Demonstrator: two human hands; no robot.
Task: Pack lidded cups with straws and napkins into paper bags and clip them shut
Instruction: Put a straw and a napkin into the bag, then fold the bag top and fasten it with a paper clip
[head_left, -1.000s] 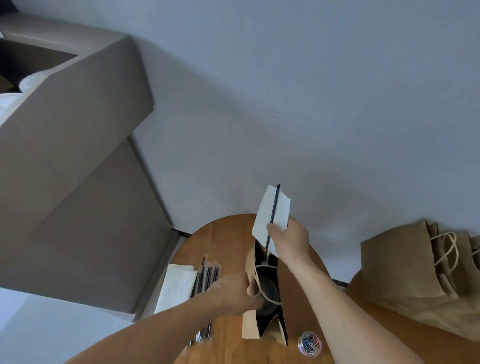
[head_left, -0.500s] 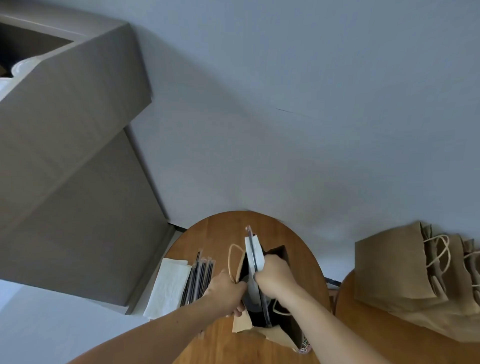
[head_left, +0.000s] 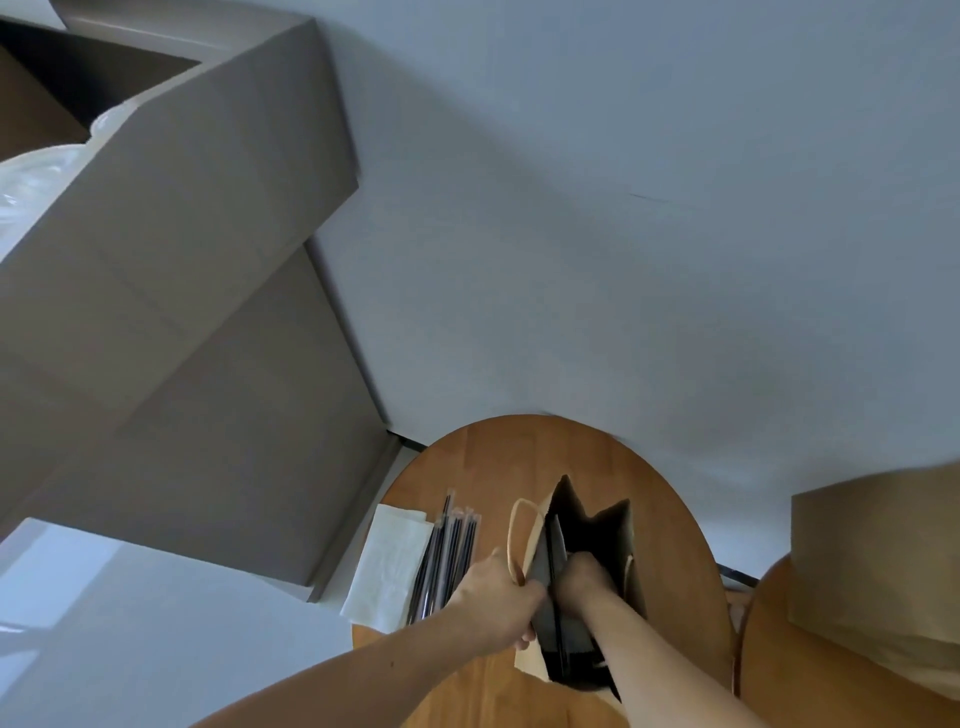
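Grey wall (head_left: 623, 208) is filling most of the view above a round wooden tabletop (head_left: 498, 467). An open brown paper bag (head_left: 618, 540) is standing upright near the middle of the tabletop, its mouth facing up and its inside dark. The left hand (head_left: 493, 597) is gripping the bag's left wall at the rim, fingers curled over the paper just beside the looped handle (head_left: 514, 535). The right hand (head_left: 576, 577) is reaching down inside the bag; its fingers are lying in shadow, so I cannot tell whether they are holding anything. A thin dark straw (head_left: 560, 634) is showing inside the bag beside that hand. White napkins (head_left: 387, 566) are lying at the tabletop's left edge, with wrapped straws (head_left: 447, 561) touching their right side. A second paper bag (head_left: 872, 551) is resting on a neighbouring wooden table (head_left: 810, 675) at the right. A large cardboard box (head_left: 182, 234) is looming at the left.
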